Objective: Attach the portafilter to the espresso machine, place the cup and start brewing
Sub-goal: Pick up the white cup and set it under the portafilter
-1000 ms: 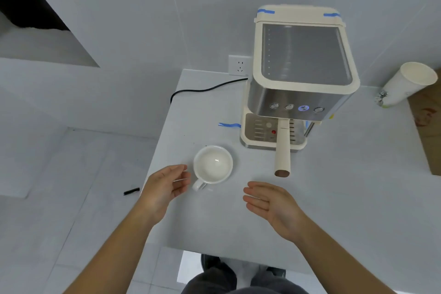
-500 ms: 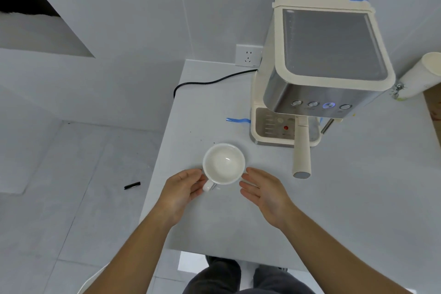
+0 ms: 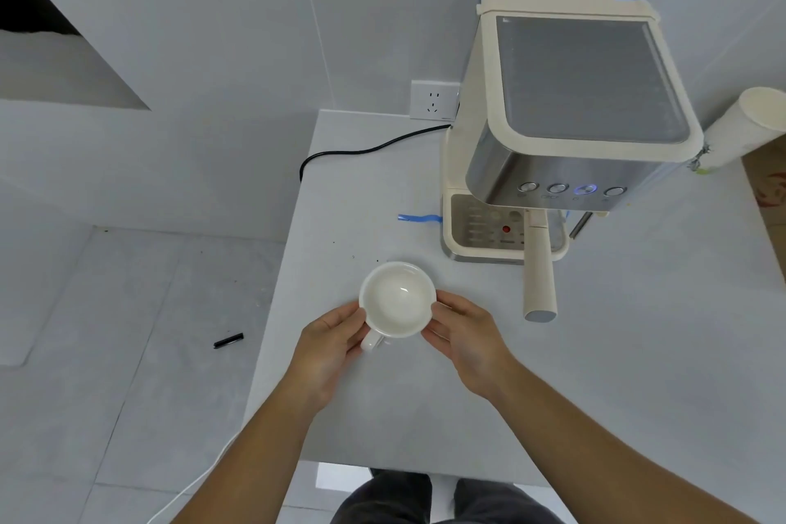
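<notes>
A pale grey rectangular table point(image 3: 638, 374) holds a cream and steel espresso machine point(image 3: 565, 132), its cream-handled portafilter point(image 3: 539, 281) attached and jutting forward. In front and to the left, the left hand point(image 3: 329, 347) and right hand point(image 3: 465, 338) cup a round white ceramic cup point(image 3: 397, 299) between curled fingers.

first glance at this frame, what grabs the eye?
The white cup at the centre of the grey table, cradled between the left hand and right hand. Behind and to its right stands the cream and steel espresso machine, one button lit blue, with the portafilter handle sticking out toward the person.
</notes>
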A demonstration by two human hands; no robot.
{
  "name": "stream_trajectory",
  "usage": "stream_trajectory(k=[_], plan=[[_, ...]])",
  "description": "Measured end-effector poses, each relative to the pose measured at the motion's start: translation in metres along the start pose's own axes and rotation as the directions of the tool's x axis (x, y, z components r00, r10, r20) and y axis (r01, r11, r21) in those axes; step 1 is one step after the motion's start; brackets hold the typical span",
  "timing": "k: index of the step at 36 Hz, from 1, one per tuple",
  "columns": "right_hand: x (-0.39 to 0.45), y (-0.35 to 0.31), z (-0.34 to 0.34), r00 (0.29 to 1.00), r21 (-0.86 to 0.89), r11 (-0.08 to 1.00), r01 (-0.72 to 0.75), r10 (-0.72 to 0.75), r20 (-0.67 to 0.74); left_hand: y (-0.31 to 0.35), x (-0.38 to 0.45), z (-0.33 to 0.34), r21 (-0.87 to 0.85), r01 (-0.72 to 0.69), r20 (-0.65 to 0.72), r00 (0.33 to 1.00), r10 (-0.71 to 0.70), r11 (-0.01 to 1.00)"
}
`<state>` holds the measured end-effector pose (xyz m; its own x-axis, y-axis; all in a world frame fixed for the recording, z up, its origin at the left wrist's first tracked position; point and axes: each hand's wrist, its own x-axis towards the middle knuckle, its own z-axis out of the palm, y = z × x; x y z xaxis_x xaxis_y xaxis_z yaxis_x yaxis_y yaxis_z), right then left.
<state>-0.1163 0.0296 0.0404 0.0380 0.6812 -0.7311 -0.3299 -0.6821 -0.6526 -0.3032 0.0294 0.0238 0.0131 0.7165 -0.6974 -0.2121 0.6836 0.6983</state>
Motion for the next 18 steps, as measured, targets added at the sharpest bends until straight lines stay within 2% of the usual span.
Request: stream_trajectory(k=[12,18], plan=[[0.001,0.004,-0.004,1.0,0.025,0.999,0.02,-0.02,0.016,-0.006,0.002,0.0,0.052,-0.025,-0.049,0.998,0.027,0.998],[0.003,0.009,-0.018,0.997,0.074,0.997,0.026,-0.031,0.074,-0.003,0.0,0.006,0.105,-0.068,-0.071,0.995,0.076,0.992]])
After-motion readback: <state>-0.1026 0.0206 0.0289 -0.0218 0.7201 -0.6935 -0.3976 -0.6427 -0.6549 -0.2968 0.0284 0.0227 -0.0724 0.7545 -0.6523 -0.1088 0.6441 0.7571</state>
